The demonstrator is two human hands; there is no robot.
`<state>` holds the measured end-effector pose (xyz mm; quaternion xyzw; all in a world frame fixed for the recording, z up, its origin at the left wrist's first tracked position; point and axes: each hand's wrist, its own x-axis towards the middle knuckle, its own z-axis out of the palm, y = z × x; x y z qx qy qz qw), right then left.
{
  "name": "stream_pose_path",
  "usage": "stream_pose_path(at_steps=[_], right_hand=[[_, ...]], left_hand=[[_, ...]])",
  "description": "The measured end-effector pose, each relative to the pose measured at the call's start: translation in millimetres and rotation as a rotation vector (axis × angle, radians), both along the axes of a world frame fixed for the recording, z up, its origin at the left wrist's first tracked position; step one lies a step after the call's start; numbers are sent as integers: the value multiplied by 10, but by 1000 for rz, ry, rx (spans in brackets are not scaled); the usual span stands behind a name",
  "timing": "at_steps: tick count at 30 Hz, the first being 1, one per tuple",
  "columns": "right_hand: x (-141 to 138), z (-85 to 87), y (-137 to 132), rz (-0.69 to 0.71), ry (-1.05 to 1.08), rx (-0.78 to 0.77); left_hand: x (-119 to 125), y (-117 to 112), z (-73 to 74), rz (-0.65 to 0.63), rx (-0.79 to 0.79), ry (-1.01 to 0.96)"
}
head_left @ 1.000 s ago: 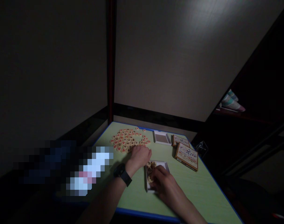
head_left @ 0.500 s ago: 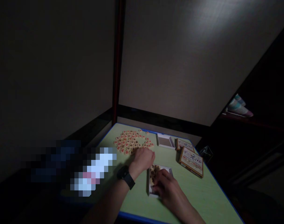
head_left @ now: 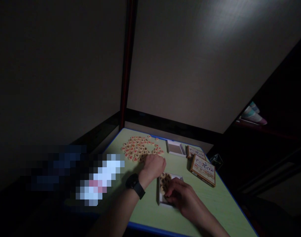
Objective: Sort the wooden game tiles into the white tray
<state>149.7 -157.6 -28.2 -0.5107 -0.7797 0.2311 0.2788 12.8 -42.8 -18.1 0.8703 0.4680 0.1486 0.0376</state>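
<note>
Round Chinese chess pieces (head_left: 135, 148), cream with red or black characters, lie spread over the far left of the table. At their near edge is my left hand (head_left: 154, 166), back up and a black watch on the wrist. Its fingers curl under, and anything inside them is hidden. A shallow white box (head_left: 171, 204) sits on the near side, with several black-marked pieces (head_left: 163, 182) along its left part. Over this box, my right hand (head_left: 181, 194) has its thumb and fingers pinched together at what looks like a piece, mostly covered by the fingers.
A second white tray (head_left: 176, 148) stands at the table's back edge. Two printed boxes (head_left: 203, 169) lie to its right, one slightly over the other. The green table (head_left: 209, 210) has a blue rim. A blurred bright patch covers the left side; walls rise behind.
My right hand has shifted slightly right and its fingers have drawn back, so more pieces in the box show. My left hand stays by the spread pieces. The view has moved a little.
</note>
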Motion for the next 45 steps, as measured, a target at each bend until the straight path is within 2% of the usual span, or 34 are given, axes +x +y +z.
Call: stream_pose_path(at_steps=[4, 8, 10, 13, 15, 16, 18, 22, 25, 28, 38, 45], right_hand=[[28, 90, -34, -8, -6, -14], [135, 335, 110, -70, -51, 12], [151, 499, 368, -80, -86, 90], [25, 700, 978, -82, -168, 191], [-154, 757, 1430, -27, -397, 141], [-259, 757, 1639, 25, -548, 106], [-468, 702, 1983, 92, -620, 69], [-759, 474, 2360, 161, -732, 31], [-838, 343, 2472, 167, -797, 20], [-856, 305, 2523, 178, -832, 16], [-921, 431, 2486, 249, -895, -8], [-964, 429, 2448, 246, -952, -29]], left_hand=[[-2, -16, 19, 5, -6, 9], [7, -43, 57, -11, -32, 1], [23, -62, 55, -9, -49, -17], [49, -92, 24, -21, -50, -31], [62, -109, -5, -18, -27, -41], [68, -114, -20, -12, -17, -46], [78, -118, -54, -6, -20, -50], [104, -101, -132, -73, -97, -31], [123, -85, -167, -113, -136, -18], [133, -82, -162, -133, -133, -19], [132, -93, -124, -154, -153, -35], [125, -86, -70, -176, -204, -65]])
